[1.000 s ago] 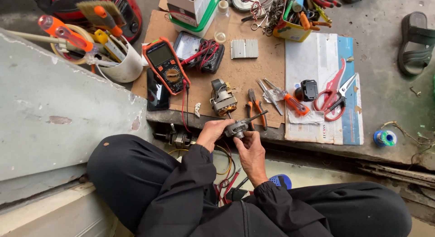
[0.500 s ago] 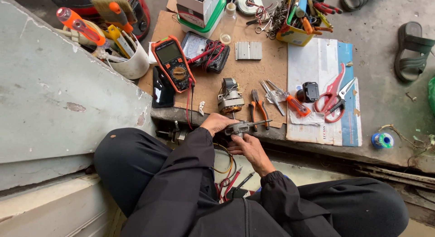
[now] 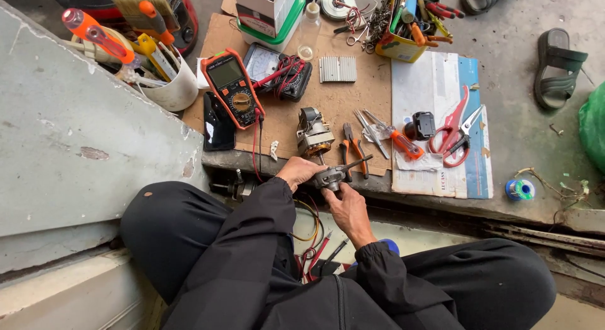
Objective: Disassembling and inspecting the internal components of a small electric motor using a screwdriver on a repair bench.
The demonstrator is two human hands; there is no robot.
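Head view: we are sitting on the ground in dark trousers, looking down at a rough concrete floor [image 3: 517, 84] that is serving as the work surface, with a flat sheet of brown cardboard [image 3: 328, 103] spread over it. Our left hand [image 3: 299, 172] and right hand [image 3: 345, 207] are meeting at the near edge of the cardboard, both closing around a small grey metal motor part [image 3: 332, 176] with a thin shaft sticking out to the right. The left grip is wrapping it from the side; the right grip is pinching it from below, fingers curled up against it.

Just beyond the hands a small motor [image 3: 314, 136] is standing on the cardboard, with pliers [image 3: 348, 148] and an orange-handled screwdriver [image 3: 403, 143] lying beside it. An orange multimeter [image 3: 232, 87] is lying to the left, next to a black phone [image 3: 218, 123]. A white cup [image 3: 170, 84] full of tools is standing at the cardboard's left edge. To the right, red-handled scissors [image 3: 455, 128] are resting on sheets of paper [image 3: 428, 84]. A grey slab [image 3: 69, 134] is leaning at our left. A sandal [image 3: 558, 68] is lying on the floor far right, and a small spool [image 3: 520, 190] is sitting near the step's edge.
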